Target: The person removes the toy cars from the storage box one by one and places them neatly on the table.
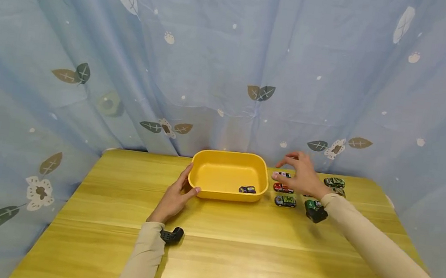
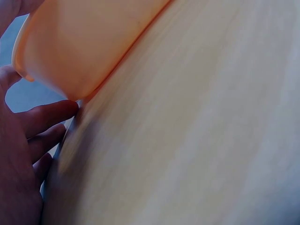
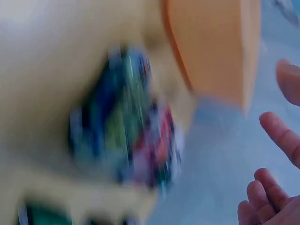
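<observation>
A yellow plastic bin (image 1: 226,195) stands at the back of the table with one dark blue toy car (image 1: 248,189) inside, near its front right corner. My left hand (image 1: 172,202) grips the bin's front left corner, thumb at the front rim and fingers along the left side. Above the toy cars right of the bin hovers my right hand (image 1: 301,176), thumb and fingers spread apart and holding nothing. Under or near it lie a white car (image 1: 282,174), a red car (image 1: 283,188) and a green-grey car (image 1: 285,201). In the right wrist view the cars are blurred.
Farther right are a green car (image 1: 313,204), partly behind the right wrist's black camera (image 1: 316,214), and camouflage cars (image 1: 334,182). The arm hides part of this group. A blue patterned curtain (image 1: 224,64) hangs right behind the wooden table (image 1: 232,262).
</observation>
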A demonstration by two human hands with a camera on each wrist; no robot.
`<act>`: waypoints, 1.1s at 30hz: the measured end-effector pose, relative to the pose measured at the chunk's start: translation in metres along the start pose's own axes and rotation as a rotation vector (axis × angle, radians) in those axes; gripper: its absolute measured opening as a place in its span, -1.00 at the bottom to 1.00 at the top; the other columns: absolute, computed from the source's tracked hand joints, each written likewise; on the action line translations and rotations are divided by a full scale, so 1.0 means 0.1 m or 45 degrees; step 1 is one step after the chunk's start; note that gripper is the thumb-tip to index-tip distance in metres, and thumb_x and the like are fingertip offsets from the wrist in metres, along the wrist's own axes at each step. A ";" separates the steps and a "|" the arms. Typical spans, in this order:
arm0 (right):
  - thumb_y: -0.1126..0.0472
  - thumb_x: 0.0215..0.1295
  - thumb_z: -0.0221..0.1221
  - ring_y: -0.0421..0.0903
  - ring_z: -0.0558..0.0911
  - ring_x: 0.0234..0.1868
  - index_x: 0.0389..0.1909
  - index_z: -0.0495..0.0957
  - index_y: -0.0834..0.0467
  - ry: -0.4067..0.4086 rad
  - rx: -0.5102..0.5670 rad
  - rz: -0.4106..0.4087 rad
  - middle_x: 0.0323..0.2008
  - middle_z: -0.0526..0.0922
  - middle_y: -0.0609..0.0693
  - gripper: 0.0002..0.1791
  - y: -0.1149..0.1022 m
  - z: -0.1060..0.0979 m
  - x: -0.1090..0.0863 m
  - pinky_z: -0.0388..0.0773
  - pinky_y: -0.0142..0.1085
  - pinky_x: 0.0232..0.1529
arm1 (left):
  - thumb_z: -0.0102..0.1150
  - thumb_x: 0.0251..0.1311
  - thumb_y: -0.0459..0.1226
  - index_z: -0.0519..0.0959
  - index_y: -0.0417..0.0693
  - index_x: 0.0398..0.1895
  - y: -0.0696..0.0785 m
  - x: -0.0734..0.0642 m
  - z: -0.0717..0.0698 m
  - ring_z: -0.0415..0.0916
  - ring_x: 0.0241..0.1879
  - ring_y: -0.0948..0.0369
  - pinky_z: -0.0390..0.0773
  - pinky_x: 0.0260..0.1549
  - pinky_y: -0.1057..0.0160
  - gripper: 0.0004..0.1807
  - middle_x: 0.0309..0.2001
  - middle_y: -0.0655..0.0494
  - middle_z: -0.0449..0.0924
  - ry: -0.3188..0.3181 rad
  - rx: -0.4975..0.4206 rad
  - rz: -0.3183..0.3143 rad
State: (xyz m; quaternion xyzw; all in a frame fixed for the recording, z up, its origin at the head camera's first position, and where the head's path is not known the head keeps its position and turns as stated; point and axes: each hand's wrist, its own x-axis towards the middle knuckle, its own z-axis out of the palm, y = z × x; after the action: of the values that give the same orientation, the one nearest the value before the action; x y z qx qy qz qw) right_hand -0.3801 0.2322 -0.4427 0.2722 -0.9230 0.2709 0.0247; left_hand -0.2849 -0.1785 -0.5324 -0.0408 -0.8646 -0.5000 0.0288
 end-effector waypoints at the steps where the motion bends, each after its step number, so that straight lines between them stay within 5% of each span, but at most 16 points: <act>1: -0.04 0.38 0.40 0.43 0.21 0.46 0.08 0.73 0.11 -0.006 0.034 -0.011 0.46 0.31 0.41 -0.61 -0.06 0.12 0.03 0.14 0.46 0.40 | 0.29 0.45 0.08 -0.05 0.55 0.73 0.00 -0.01 0.00 0.24 0.61 -0.09 0.21 0.60 -0.15 -0.06 0.69 -0.04 0.13 0.001 0.001 0.005; 7: -0.11 0.37 0.39 0.45 0.21 0.49 0.16 0.71 0.08 -0.026 0.031 -0.081 0.51 0.27 0.44 -0.52 -0.32 0.60 0.18 0.17 0.48 0.40 | 0.30 0.45 0.06 -0.04 0.55 0.73 -0.02 -0.01 0.01 0.27 0.59 -0.10 0.21 0.59 -0.18 -0.06 0.67 -0.07 0.18 0.010 -0.012 0.012; 10: -0.20 0.32 0.40 0.47 0.08 0.58 0.22 0.68 0.04 -0.060 0.022 -0.066 0.63 0.07 0.43 -0.43 -0.40 0.70 0.25 0.05 0.54 0.44 | 0.30 0.44 0.09 -0.04 0.57 0.72 -0.02 -0.02 0.01 0.27 0.59 -0.10 0.20 0.59 -0.18 -0.06 0.66 -0.07 0.18 0.011 -0.022 0.001; 15: -0.28 0.26 0.43 0.51 -0.08 0.64 0.28 0.67 0.01 -0.183 0.016 0.008 0.69 -0.21 0.40 -0.33 -0.46 0.73 0.33 -0.07 0.59 0.48 | 0.29 0.43 0.13 -0.04 0.58 0.72 -0.01 -0.03 0.00 0.26 0.60 -0.10 0.19 0.60 -0.19 -0.06 0.67 -0.06 0.18 0.003 -0.018 -0.010; 24: -0.14 0.23 0.47 0.51 -0.11 0.65 -0.02 0.84 -0.10 -0.340 -0.066 0.126 0.71 -0.25 0.33 -0.65 -0.44 0.68 0.39 -0.01 0.54 0.47 | 0.30 0.44 0.07 -0.03 0.56 0.73 -0.01 -0.02 0.00 0.26 0.59 -0.14 0.18 0.59 -0.22 -0.06 0.66 -0.08 0.18 0.009 -0.004 -0.011; 33: 0.02 0.19 0.52 0.46 -0.06 0.64 -0.20 0.88 -0.18 -0.327 -0.038 0.188 0.73 -0.24 0.22 -0.85 -0.46 0.69 0.39 -0.06 0.51 0.45 | 0.30 0.45 0.06 -0.04 0.59 0.72 0.00 -0.02 0.00 0.24 0.61 -0.11 0.19 0.60 -0.20 -0.07 0.69 -0.02 0.14 0.001 -0.020 -0.025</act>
State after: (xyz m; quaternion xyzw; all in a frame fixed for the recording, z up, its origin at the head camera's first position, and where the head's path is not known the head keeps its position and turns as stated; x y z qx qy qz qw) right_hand -0.3824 0.1452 -0.4712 0.2357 -0.9400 0.2212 -0.1096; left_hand -0.2829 -0.1784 -0.5327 -0.0323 -0.8610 -0.5070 0.0238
